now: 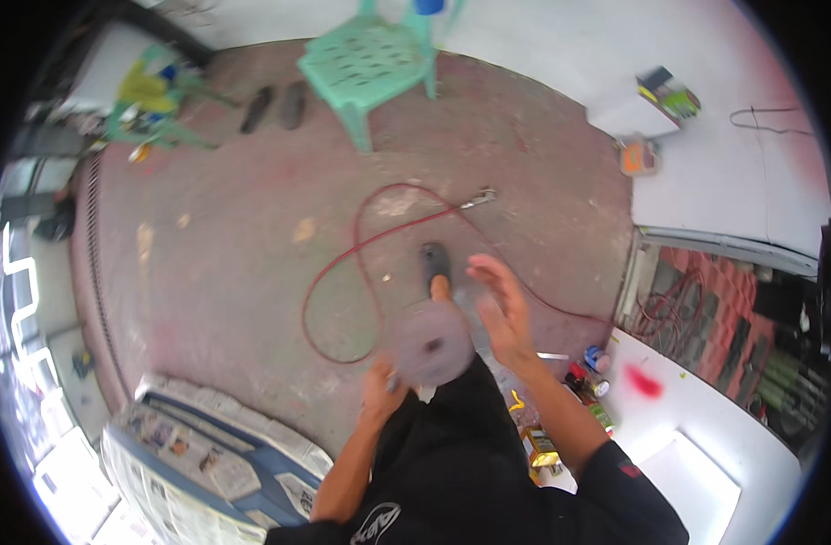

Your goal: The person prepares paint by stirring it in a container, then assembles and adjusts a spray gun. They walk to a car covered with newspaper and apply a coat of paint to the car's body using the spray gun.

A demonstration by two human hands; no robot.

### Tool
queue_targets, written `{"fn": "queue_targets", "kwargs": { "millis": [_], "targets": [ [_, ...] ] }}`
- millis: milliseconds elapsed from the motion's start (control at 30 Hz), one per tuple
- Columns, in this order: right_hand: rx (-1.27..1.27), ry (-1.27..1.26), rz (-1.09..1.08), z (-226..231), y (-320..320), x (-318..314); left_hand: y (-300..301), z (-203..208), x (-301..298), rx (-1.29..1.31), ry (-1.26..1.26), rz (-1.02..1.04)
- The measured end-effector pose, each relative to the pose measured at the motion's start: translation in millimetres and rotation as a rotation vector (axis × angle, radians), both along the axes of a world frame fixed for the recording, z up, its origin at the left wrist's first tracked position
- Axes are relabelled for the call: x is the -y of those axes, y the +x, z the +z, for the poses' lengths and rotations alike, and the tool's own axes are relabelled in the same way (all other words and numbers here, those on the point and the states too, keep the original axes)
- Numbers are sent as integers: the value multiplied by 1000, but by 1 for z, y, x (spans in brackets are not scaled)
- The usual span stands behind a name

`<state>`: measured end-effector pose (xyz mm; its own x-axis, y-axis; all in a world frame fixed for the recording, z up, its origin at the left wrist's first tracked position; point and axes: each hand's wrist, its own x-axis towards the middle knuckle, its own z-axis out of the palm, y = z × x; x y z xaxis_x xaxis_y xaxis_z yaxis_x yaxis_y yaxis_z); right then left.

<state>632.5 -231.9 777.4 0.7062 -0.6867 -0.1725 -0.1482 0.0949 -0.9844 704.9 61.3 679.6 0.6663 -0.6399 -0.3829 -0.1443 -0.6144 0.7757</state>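
A round, mauve-grey disc (431,331) with a dark centre is held up in front of my body, its flat face toward me. My left hand (379,386) is closed at the disc's lower left edge, with a small dark part showing by the fingers. Motion blurs the disc, and whether it belongs to a larger tool cannot be made out. To the right of the disc, my right hand (503,304) is raised with its fingers apart, holding nothing. One shoe (434,259) of mine shows on the floor beyond the disc.
A red hose (308,300) with a metal fitting (479,198) loops over the floor. A green plastic chair (370,59) stands ahead. Paper-masked blue-grey panels (252,454) lie at lower left. Cans and boxes (542,445) crowd beside my right arm, near a white surface (642,418).
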Motion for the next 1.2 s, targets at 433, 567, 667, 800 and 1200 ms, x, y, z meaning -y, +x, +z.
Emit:
{"fn": "queue_targets", "kwargs": {
  "millis": [433,567,667,800,1200],
  "targets": [
    [-879,543,-203,-702,49,155,64,-135,86,-376,514,459],
    [-940,289,-496,-832,48,204,75,-177,112,-493,594,497],
    [-1002,527,-508,-869,73,205,91,-194,121,-492,693,558],
    [-1054,236,-444,-869,59,250,102,-211,134,-551,687,579],
    [-380,288,-184,-353,201,117,165,-106,121,-321,205,857]
  ]
}}
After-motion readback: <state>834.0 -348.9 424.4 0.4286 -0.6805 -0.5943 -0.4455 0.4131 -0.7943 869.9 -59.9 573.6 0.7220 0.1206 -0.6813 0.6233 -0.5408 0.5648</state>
